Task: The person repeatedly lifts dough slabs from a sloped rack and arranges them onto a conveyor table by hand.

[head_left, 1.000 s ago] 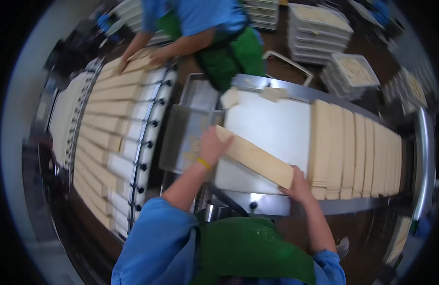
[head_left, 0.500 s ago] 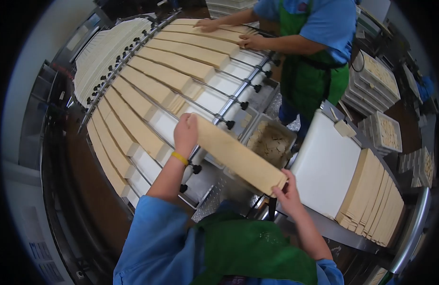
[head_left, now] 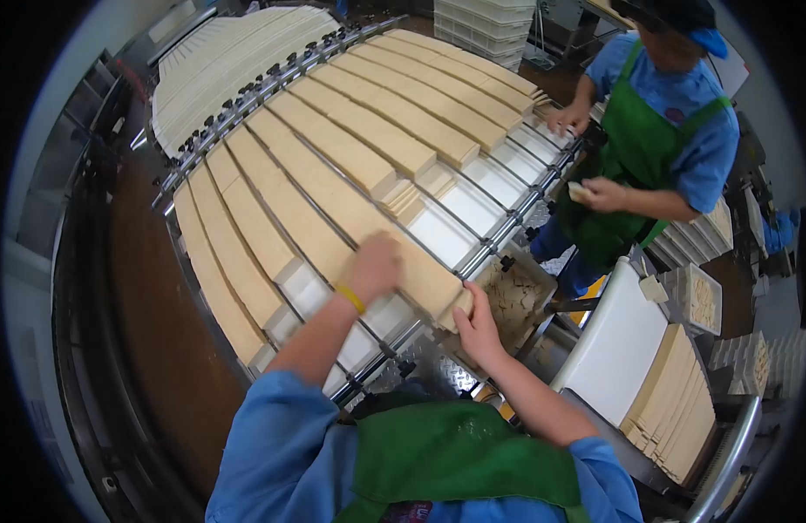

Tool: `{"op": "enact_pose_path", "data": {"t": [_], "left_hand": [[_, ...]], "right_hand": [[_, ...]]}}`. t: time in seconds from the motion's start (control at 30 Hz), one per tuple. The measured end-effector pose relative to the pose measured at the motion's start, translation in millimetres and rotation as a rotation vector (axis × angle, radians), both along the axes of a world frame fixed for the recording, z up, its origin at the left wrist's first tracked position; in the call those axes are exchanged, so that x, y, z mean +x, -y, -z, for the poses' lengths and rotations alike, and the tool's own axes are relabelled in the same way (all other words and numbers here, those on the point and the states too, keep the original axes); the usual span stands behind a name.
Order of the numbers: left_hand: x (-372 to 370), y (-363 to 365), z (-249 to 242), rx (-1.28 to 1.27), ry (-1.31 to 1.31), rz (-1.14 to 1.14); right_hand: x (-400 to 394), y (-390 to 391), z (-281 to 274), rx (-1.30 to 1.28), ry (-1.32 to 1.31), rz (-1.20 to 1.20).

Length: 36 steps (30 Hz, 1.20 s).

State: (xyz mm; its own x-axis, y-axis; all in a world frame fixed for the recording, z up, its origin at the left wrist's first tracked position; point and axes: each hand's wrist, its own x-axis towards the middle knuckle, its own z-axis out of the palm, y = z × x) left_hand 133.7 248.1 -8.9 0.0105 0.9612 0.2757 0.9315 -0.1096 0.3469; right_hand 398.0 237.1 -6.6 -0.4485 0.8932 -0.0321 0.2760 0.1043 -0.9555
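A long stack of thin pale dough sheets [head_left: 420,281] lies along one lane of the railed table, its near end at the front rail. My right hand [head_left: 478,328] grips that near end, thumb on top and fingers against the end and side. My left hand [head_left: 377,264], with a yellow band at the wrist, is blurred against the left side of the stack; its fingers are smeared. Similar long dough stacks [head_left: 394,109] fill the neighbouring lanes between thin metal rods. Some shorter sheets [head_left: 404,199] lie low in the lane to the right.
Across the table a co-worker [head_left: 656,148] in a green apron holds a small pale piece. A bin of scraps [head_left: 516,301] sits below the front rail [head_left: 494,242]. To my right a white belt [head_left: 612,336] carries more sheets [head_left: 673,401]. White trays [head_left: 483,30] are piled behind.
The dough stack has moved from above the gap, left and forward onto the table lane. My left hand has slid from its far end to its side. The co-worker has straightened up.
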Motion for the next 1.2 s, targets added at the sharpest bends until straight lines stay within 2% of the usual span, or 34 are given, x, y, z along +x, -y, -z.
{"op": "enact_pose_path", "data": {"t": [0.07,0.13,0.27,0.3,0.37,0.43,0.5,0.53,0.57,0.63,0.77,0.83,0.97,1.0,1.1,1.2], "left_hand": [[55,26,-40,0.045,0.230,0.132],[91,48,-52,0.089,0.233,0.026],[111,50,-46,-0.126,0.068,-0.115],[113,48,-42,-0.170,0.111,-0.132],[115,43,-36,-0.253,0.189,-0.164],[113,44,-35,-0.215,0.228,-0.123],[109,47,-34,-0.131,0.287,-0.079],[107,50,-33,-0.064,0.329,-0.057],[104,53,-32,0.005,0.371,-0.037],[94,66,-28,0.119,0.392,-0.065],[62,104,-16,0.280,0.348,-0.144],[46,115,0,0.204,0.291,-0.194],[28,112,3,0.021,-0.027,-0.241],[27,108,2,0.085,-0.056,-0.241],[25,102,0,0.068,-0.063,-0.254],[28,104,-24,-0.127,0.001,-0.241]], "right_hand": [[-20,-5,4,0.012,0.060,0.026],[-21,-5,2,0.049,0.084,0.003],[-5,-4,0,0.101,0.085,-0.045],[2,-4,-4,0.097,0.079,-0.054],[25,-7,4,0.026,0.074,0.010],[55,-10,10,-0.067,0.093,0.156],[85,-12,19,-0.012,0.027,0.278],[94,-11,3,-0.017,0.212,0.312],[130,-19,51,0.306,0.398,0.296],[158,-10,63,-0.065,0.253,0.460],[194,19,71,-0.237,0.315,0.410],[201,34,82,-0.324,0.256,0.362],[196,57,80,-0.431,0.090,0.245],[194,61,74,-0.392,0.086,0.214],[203,67,68,-0.349,0.184,0.110],[215,75,44,-0.304,0.298,0.107]]}}
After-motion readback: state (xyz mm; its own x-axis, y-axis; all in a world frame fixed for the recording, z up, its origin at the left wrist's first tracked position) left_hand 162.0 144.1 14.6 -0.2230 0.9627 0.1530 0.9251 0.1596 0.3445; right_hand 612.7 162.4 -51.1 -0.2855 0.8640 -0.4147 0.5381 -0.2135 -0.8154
